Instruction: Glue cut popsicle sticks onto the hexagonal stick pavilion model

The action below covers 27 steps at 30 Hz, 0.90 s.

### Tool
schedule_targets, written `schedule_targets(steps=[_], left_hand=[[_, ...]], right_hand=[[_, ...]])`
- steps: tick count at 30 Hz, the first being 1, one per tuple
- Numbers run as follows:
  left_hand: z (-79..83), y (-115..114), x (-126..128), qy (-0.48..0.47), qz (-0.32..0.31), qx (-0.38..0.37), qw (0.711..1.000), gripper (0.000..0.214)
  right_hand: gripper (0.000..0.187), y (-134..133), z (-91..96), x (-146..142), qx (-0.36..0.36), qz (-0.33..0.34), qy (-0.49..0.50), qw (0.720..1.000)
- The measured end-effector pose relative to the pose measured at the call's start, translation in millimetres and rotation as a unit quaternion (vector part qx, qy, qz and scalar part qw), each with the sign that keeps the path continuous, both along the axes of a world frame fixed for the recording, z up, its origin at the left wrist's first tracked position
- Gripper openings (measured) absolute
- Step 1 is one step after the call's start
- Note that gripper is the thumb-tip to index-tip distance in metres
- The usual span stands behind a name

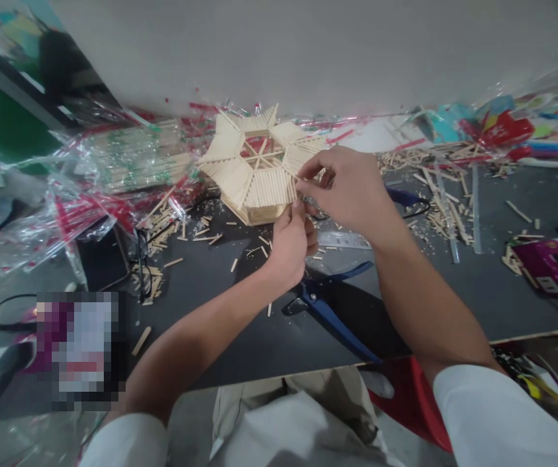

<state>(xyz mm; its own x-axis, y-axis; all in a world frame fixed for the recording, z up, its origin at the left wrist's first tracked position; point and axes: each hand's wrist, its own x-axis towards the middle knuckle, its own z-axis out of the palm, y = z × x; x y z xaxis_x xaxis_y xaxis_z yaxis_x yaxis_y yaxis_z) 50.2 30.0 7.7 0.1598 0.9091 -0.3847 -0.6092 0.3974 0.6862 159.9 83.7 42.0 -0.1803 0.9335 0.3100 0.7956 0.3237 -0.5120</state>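
Note:
A star-shaped model built of pale wooden sticks [268, 187] stands on the dark table, with a spoked opening in its middle. My left hand [292, 243] is closed at the model's near right edge, thumb and fingers pinched together. Just above it, my right hand [344, 185] pinches at the right-hand roof panel, its thumb and forefinger close to the seam between two panels. What lies between the fingertips of either hand is too small to make out. Beneath the hands lie a clear ruler [343, 240] and a blue-handled cutter [327, 305].
Bundles of sticks in plastic wrap [137, 155] lie back left. Loose stick pieces [447, 207] are scattered on both sides. A phone-like black object [101, 256] sits left, a purple box [554, 266] right. A grey wall [337, 52] rises behind; a red stool [412, 402] is below the table.

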Motion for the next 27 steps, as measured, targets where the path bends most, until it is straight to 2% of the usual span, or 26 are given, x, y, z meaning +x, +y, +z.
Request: schedule_targets(steps=[11,19,27], left_hand=[[2.8,1,1,-0.022,0.002,-0.002,1.000,0.037],[11.7,7,-8,-0.060,-0.013,-0.055,0.997,0.032],[7.1,14,-12,-0.128,-0.031,-0.095,0.987,0.032]], right_hand=[[0.003,-2,1.0,0,-0.002,0.004,-0.004,1.000],[0.005,-3,1.8,1,-0.008,0.012,0.005,1.000],[0.005,-3,2.7,1,-0.009,0.014,0.007,1.000]])
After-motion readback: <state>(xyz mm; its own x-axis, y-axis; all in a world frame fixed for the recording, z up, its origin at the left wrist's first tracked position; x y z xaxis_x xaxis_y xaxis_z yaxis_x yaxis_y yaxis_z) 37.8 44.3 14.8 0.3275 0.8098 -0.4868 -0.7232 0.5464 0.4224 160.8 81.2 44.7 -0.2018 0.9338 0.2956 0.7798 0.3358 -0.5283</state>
